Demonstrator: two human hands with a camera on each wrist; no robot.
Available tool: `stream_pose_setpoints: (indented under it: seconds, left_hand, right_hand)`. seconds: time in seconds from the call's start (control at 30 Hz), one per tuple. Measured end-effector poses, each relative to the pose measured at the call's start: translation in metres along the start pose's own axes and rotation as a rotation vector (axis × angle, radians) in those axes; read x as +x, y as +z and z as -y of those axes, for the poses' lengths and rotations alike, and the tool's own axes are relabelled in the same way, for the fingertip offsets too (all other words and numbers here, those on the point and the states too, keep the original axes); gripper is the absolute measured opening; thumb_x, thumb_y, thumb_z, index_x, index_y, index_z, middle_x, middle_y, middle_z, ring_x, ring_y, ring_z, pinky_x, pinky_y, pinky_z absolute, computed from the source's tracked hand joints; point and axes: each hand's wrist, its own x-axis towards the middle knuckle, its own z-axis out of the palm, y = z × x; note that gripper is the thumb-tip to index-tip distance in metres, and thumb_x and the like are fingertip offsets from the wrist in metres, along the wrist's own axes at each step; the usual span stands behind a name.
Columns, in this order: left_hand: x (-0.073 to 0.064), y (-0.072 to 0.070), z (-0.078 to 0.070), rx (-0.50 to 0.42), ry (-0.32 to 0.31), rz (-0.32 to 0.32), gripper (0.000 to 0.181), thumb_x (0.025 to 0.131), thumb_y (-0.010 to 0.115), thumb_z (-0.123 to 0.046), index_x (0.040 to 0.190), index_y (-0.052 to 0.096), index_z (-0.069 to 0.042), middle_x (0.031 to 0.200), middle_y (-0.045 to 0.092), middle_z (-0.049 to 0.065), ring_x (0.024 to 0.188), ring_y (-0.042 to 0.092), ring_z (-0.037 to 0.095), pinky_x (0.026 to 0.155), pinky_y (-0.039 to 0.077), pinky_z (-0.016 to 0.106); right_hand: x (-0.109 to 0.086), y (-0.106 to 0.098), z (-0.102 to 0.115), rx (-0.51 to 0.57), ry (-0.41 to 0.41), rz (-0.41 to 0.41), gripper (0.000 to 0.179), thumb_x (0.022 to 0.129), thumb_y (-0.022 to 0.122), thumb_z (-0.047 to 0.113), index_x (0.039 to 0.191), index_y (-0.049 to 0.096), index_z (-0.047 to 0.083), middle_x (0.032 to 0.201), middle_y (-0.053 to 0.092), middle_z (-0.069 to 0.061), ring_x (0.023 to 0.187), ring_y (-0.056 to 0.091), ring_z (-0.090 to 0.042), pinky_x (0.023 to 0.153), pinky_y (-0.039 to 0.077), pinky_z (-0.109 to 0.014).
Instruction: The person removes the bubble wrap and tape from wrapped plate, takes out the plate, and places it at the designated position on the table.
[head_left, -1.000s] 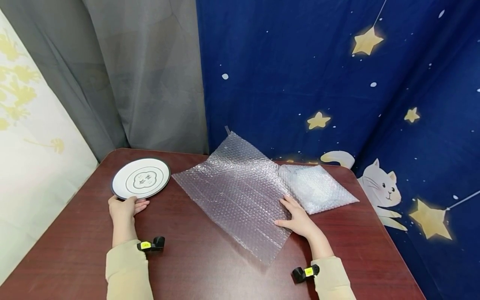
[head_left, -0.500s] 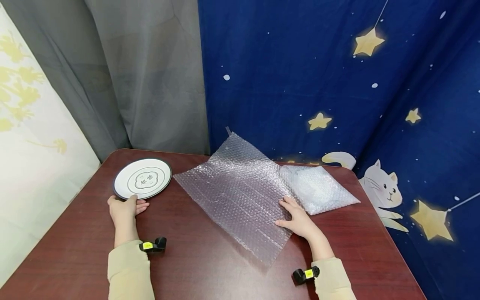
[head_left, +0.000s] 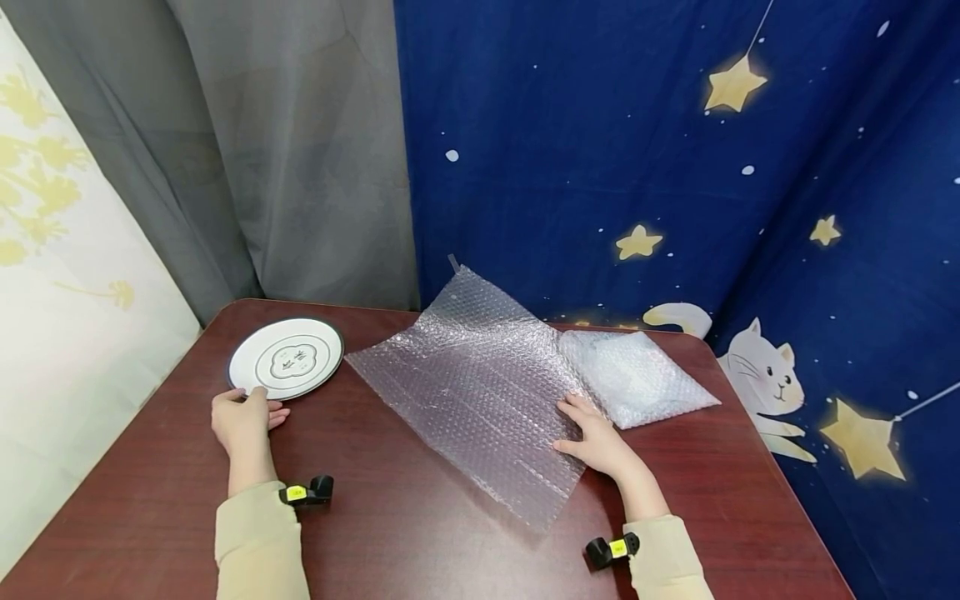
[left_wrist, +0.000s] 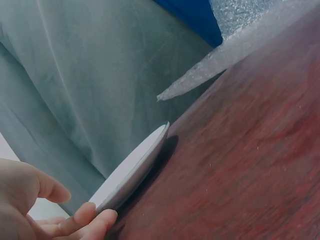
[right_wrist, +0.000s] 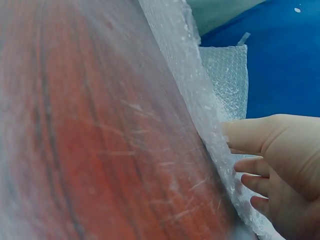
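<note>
A white plate [head_left: 292,360] with a dark rim and a printed centre lies at the table's far left. My left hand [head_left: 243,421] is at its near edge; the left wrist view shows the fingers [left_wrist: 92,215] touching the rim, with the thumb lifted away from it. A clear bubble wrap sheet [head_left: 472,375] is spread cornerwise over the middle, its far corner rising past the back edge. On its right part rests my right hand [head_left: 596,437], fingers spread and laid on the sheet, as the right wrist view also shows.
A flat bubble-wrapped packet [head_left: 637,379] lies at the right, touching the sheet's right edge; its contents are blurred. The dark red wooden table [head_left: 420,533] ends at grey [head_left: 315,150] and blue starry curtains [head_left: 540,167].
My left hand has loosened at the plate's rim and drawn slightly back to the left. The plate, the sheet and my right hand look nearly unmoved.
</note>
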Motion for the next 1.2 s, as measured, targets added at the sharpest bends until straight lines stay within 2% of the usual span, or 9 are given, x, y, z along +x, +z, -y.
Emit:
stream_pose_setpoints:
  seconds: [0.2, 0.4, 0.57, 0.7, 0.9, 1.2]
  left_hand:
    - [-0.008, 0.005, -0.01, 0.091, 0.078, -0.013, 0.046, 0.097, 0.046, -0.019, 0.137, 0.038, 0.002, 0.055, 0.059, -0.005, 0.045, 0.063, 0.01, 0.048, 0.054, 0.024]
    - [-0.019, 0.011, -0.021, 0.084, 0.134, -0.012, 0.034, 0.097, 0.049, -0.021, 0.124, 0.047, -0.001, 0.057, 0.059, -0.009, 0.047, 0.063, 0.008, 0.047, 0.052, 0.021]
    - [-0.026, 0.015, -0.029, 0.073, 0.176, -0.004, 0.029, 0.097, 0.051, -0.02, 0.119, 0.05, -0.002, 0.059, 0.061, -0.008, 0.046, 0.063, 0.008, 0.047, 0.052, 0.02]
    - [-0.032, 0.019, -0.035, 0.067, 0.222, 0.025, 0.031, 0.096, 0.051, -0.018, 0.12, 0.05, 0.001, 0.058, 0.061, -0.008, 0.046, 0.062, 0.008, 0.047, 0.052, 0.021]
    - [-0.046, 0.029, -0.042, 0.055, 0.305, 0.089, 0.032, 0.095, 0.049, -0.013, 0.121, 0.05, 0.006, 0.056, 0.059, -0.011, 0.046, 0.061, 0.006, 0.046, 0.051, 0.019]
    - [-0.064, 0.05, -0.044, 0.071, 0.382, 0.172, 0.028, 0.095, 0.05, -0.01, 0.117, 0.053, 0.006, 0.064, 0.064, 0.001, 0.049, 0.063, 0.008, 0.047, 0.051, 0.018]
  right_hand:
    - [-0.001, -0.002, 0.001, 0.01, -0.01, -0.003, 0.066, 0.086, 0.072, 0.021, 0.141, 0.043, -0.002, 0.149, 0.03, -0.025, 0.138, 0.021, -0.042, 0.106, 0.023, -0.061]
    - [-0.004, -0.009, 0.002, 0.032, -0.015, -0.024, 0.06, 0.089, 0.068, 0.021, 0.139, 0.045, -0.003, 0.146, 0.033, -0.028, 0.135, 0.027, -0.044, 0.105, 0.026, -0.061]
    - [-0.006, -0.016, 0.002, 0.071, 0.018, -0.037, 0.06, 0.091, 0.065, 0.025, 0.14, 0.044, -0.003, 0.146, 0.034, -0.027, 0.135, 0.027, -0.044, 0.106, 0.025, -0.061]
    - [-0.008, -0.022, 0.001, 0.103, 0.044, -0.043, 0.061, 0.092, 0.065, 0.028, 0.141, 0.043, -0.001, 0.147, 0.034, -0.026, 0.136, 0.027, -0.042, 0.107, 0.025, -0.059]
    - [-0.011, -0.03, -0.003, 0.106, 0.068, -0.093, 0.058, 0.093, 0.064, 0.026, 0.141, 0.044, -0.001, 0.143, 0.041, -0.024, 0.133, 0.034, -0.041, 0.106, 0.029, -0.056]
    - [-0.018, -0.045, -0.005, 0.114, 0.111, -0.176, 0.054, 0.095, 0.061, 0.025, 0.14, 0.045, 0.0, 0.134, 0.049, -0.027, 0.125, 0.044, -0.043, 0.1, 0.034, -0.06]
